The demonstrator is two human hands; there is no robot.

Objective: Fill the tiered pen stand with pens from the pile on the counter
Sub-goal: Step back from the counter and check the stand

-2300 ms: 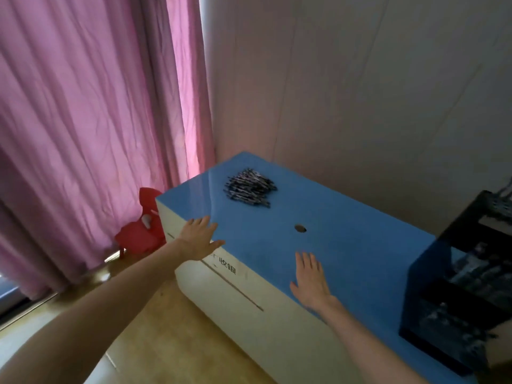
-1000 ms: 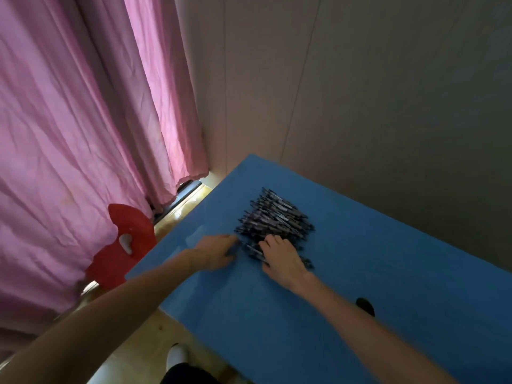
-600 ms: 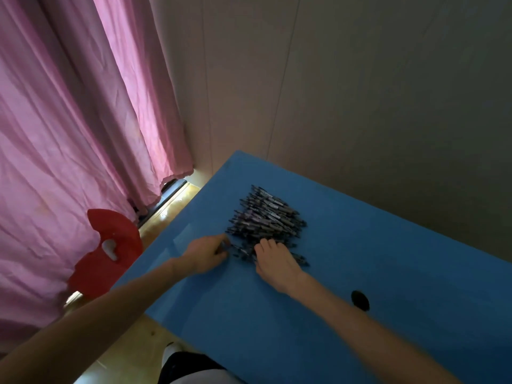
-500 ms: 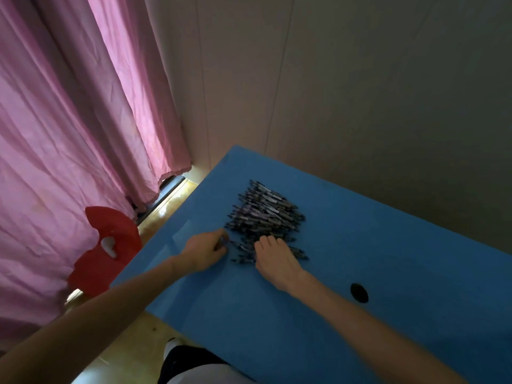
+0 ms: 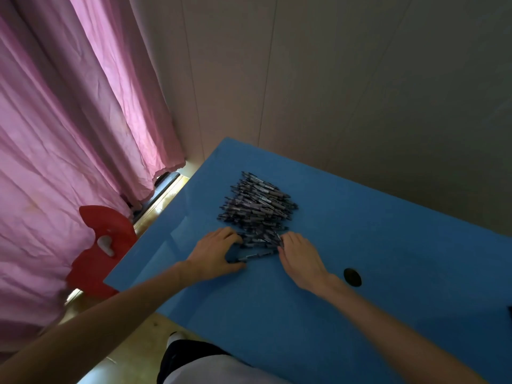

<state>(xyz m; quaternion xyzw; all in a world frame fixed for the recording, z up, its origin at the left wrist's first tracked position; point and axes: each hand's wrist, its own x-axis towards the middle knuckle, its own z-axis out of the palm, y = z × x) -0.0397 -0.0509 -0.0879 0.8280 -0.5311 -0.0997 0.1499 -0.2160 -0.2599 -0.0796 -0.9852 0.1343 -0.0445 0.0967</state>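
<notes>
A heap of dark pens lies on the blue counter, towards its far left corner. Both hands are at the near edge of the heap with a small clump of pens between them. My left hand curls its fingers and thumb round the left ends of that clump. The fingertips of my right hand touch its right ends, fingers nearly straight. One pen lies a little apart in front of the clump. The pen stand is out of view, save perhaps a dark sliver at the right border.
A round dark hole sits in the counter just right of my right wrist. A red plastic chair stands on the floor beyond the counter's left edge, by pink curtains. A pale wall rises behind the counter.
Both hands went from the counter's front edge to the heap. In the last half second they spread apart, my right hand shifting to the clump's right end and the left curling round its left end.
</notes>
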